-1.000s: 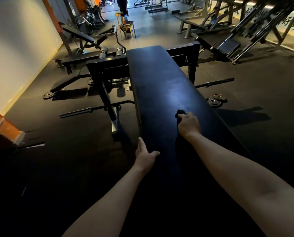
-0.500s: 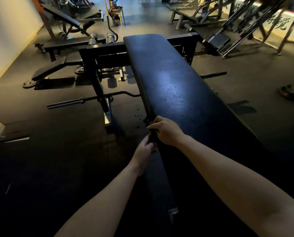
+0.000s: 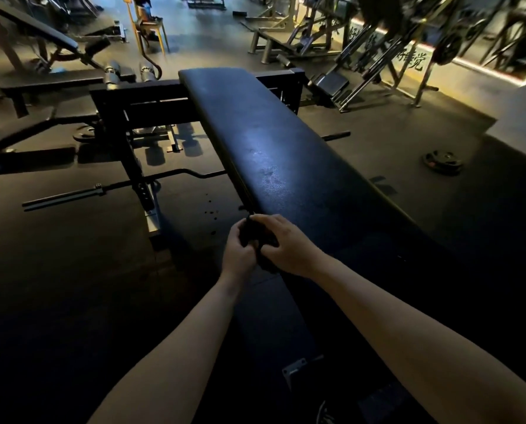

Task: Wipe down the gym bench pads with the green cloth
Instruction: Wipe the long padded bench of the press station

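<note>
Fingers (image 3: pixel 267 220) round dark, half-hidden cloth (image 3: pixel 256 236)

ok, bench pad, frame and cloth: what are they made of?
Bench pad: probably black vinyl, pebbled, light sheen. Frame: likely matte-painted steel, square-section beams. Cloth: soft fabric, crumpled between left hand and right hand; weave too dark to tell.
</note>
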